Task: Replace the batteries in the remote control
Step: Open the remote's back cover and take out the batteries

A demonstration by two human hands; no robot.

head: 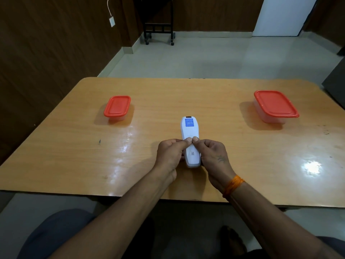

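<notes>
I see the remote control lying face down at the middle of the desk, white, slim, with a blue label near its far end and a small code sticker near the near end. My left hand and right hand close around its near half, thumbs pressed together on its back. Far left of the remote sits a small red-lidded container; far right, a larger one.

Both hands around white remote control on table
</notes>
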